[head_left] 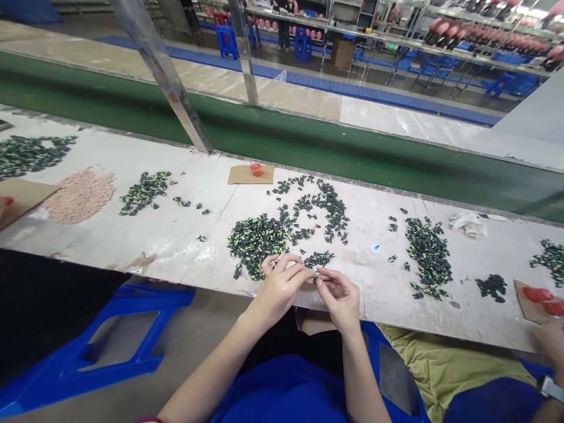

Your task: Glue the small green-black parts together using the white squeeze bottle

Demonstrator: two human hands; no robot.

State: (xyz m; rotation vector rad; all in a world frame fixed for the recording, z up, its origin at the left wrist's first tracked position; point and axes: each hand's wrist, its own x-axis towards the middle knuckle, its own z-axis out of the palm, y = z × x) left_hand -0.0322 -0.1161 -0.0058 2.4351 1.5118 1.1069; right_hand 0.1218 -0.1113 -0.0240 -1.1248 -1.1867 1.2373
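My left hand [285,278] and my right hand [341,296] meet over the front edge of the white table [194,258]. Fingertips of both pinch a tiny dark green-and-black piece [314,279], mostly covered by the fingers. Just beyond my left hand lies a heap of small black pieces with bright green spots [258,241]. Loose narrow black pieces [332,208] spread out behind my hands, with a small cluster of them [319,258] right by my fingertips.
A red cup [256,169] stands on cardboard [238,175] at the back. More green-black heaps [427,255] lie right and left, beside pinkish pieces [80,197]. A green conveyor belt [282,135] runs behind a metal post [167,76]. Another person's hand [550,343] is at far right.
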